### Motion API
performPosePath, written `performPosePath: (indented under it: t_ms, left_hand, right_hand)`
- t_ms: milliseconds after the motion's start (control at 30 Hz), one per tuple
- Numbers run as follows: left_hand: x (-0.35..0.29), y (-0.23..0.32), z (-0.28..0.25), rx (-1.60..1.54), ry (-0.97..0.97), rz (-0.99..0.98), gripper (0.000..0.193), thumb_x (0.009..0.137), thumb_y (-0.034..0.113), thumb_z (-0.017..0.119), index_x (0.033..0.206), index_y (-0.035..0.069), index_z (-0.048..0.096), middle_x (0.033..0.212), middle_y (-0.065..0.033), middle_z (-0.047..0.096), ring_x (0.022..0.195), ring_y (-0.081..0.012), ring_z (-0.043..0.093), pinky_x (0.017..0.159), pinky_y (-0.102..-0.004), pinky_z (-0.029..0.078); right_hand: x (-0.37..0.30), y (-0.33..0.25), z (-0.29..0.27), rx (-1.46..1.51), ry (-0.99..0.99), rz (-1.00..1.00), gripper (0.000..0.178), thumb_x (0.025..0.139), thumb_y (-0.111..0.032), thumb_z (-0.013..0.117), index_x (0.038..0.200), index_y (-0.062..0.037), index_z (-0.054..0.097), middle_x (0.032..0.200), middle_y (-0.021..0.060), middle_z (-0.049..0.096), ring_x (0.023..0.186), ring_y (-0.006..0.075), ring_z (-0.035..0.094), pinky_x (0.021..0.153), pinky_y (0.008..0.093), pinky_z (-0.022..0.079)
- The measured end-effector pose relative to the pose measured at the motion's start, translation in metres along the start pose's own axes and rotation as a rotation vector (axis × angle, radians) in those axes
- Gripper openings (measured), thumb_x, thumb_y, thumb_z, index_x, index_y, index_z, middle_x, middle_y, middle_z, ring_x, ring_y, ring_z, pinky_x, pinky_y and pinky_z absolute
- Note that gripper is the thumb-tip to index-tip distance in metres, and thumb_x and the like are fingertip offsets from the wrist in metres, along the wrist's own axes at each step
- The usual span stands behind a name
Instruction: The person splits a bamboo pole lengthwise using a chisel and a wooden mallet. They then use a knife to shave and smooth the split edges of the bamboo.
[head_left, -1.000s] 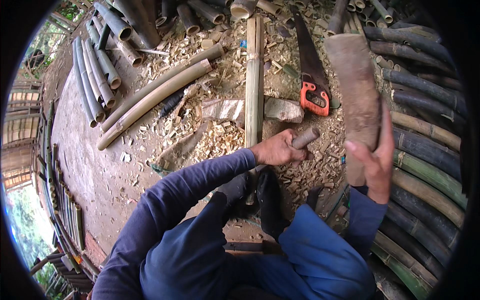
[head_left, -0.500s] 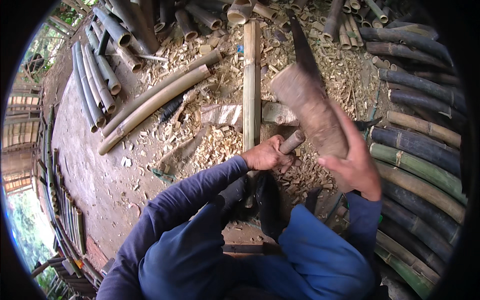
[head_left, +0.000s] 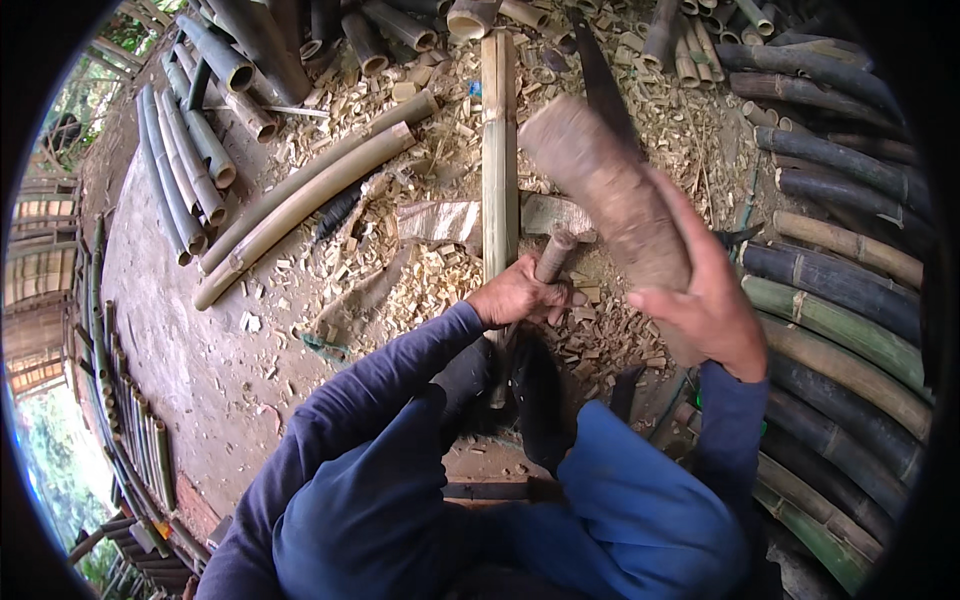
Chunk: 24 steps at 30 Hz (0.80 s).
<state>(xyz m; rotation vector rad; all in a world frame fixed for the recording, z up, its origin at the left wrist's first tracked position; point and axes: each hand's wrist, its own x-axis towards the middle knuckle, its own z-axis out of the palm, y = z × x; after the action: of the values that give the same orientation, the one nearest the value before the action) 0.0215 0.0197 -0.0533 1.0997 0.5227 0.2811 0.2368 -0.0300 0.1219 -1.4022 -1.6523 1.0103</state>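
My left hand is closed around a chisel by its round wooden handle. The handle slants upward, and the blade is hidden below my fingers. Under that hand runs a long squared timber, pale and upright in view, its near end between my feet. It crosses a flat wooden block on the ground. My right hand grips a thick, rough wooden mallet, raised to the right of the chisel. The mallet's head is slightly blurred and apart from the chisel handle.
Wood chips cover the ground around the timber. Two bamboo poles lie at the left. Dark and green bamboo poles are stacked on the right. A dark saw-like blade lies beyond the mallet, and more bamboo tubes stand at far left.
My left hand has shifted slightly left, and the chisel handle has tipped more upright. The mallet has moved a little up and left in my right hand.
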Motion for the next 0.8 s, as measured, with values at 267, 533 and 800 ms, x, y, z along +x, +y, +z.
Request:
performPosePath:
  t_ms: [267, 533, 800]
  left_hand:
    - [0.074, -0.03, 0.013, 0.481, 0.669, -0.345, 0.029, 0.094, 0.026, 0.063, 0.092, -0.003, 0.068, 0.088, -0.018, 0.073, 0.073, -0.0188, 0.07, 0.064, -0.0366, 0.058]
    - [-0.012, 0.042, 0.083, 0.087, -0.261, 0.004, 0.016, 0.083, 0.016, 0.076, 0.084, 0.0, 0.073, 0.086, -0.0071, 0.075, 0.075, -0.0119, 0.067, 0.069, -0.0291, 0.053]
    - [0.007, 0.003, 0.021, -0.153, -0.121, -0.176, 0.02, 0.095, 0.021, 0.067, 0.09, 0.002, 0.071, 0.076, -0.001, 0.068, 0.07, -0.0064, 0.06, 0.056, -0.0224, 0.045]
  right_hand:
    - [0.003, -0.061, -0.001, 0.255, 0.482, 0.105, 0.092, 0.072, -0.023, 0.068, 0.153, -0.0008, 0.029, 0.115, 0.015, 0.056, 0.082, 0.0179, 0.058, 0.067, 0.0284, 0.05]
    - [-0.022, -0.024, 0.0, 0.137, 0.538, 0.08, 0.095, 0.07, -0.023, 0.07, 0.153, -0.0001, 0.028, 0.114, 0.0163, 0.056, 0.078, 0.0196, 0.059, 0.067, 0.0307, 0.051]
    - [-0.026, -0.02, 0.0, 0.16, 0.485, 0.107, 0.092, 0.073, -0.018, 0.068, 0.153, -0.0009, 0.027, 0.113, 0.0164, 0.057, 0.078, 0.02, 0.06, 0.066, 0.0305, 0.052]
